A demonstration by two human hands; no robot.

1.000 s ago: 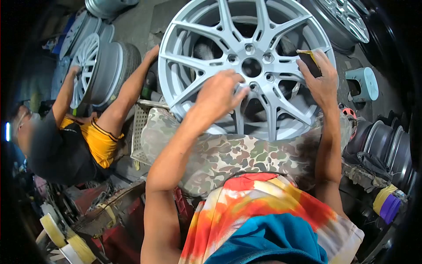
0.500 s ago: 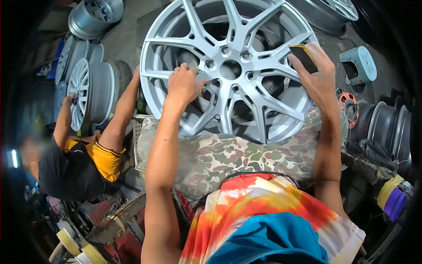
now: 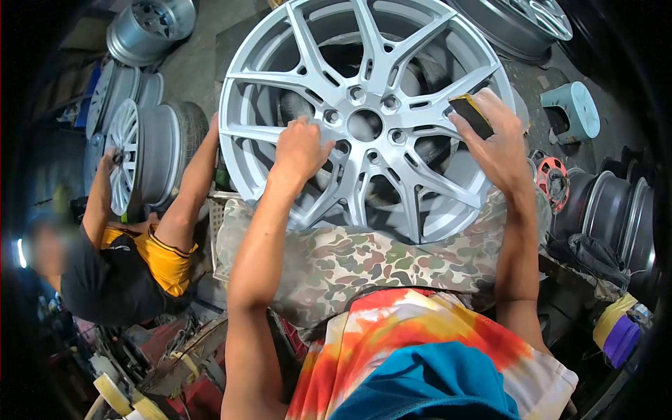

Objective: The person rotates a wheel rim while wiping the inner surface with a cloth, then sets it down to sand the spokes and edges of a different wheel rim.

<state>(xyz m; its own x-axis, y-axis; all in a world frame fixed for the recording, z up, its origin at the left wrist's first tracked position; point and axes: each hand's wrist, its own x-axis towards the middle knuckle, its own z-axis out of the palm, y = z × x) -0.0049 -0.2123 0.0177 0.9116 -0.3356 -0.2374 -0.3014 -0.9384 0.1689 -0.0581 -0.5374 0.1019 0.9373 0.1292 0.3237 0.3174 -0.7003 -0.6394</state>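
A silver alloy wheel rim (image 3: pixel 378 80) with split spokes lies face up in front of me, its near edge against my camouflage-covered lap (image 3: pixel 378 255). My left hand (image 3: pixel 301 150) has its fingers curled over a spoke left of the hub, thumb pointing toward a bolt hole. In my right hand (image 3: pixel 498 140) is a black sanding sponge (image 3: pixel 473 117) with a yellow edge, gripped between thumb and fingers. It sits over the outer part of a right-hand spoke.
To the left, another person (image 3: pixel 112 273) sits handling a multi-spoke wheel (image 3: pixel 127 157). More rims stand at upper left and right (image 3: pixel 602 210). A pale blue stool (image 3: pixel 574 112) and a red reel-like disc (image 3: pixel 554 183) are on the right. Tape rolls (image 3: pixel 112 394) lie lower left.
My right hand and the sanding sponge have shifted slightly inward and toward me along the spoke. My left hand's fingers are more curled. The whole rim appears slightly lower in view.
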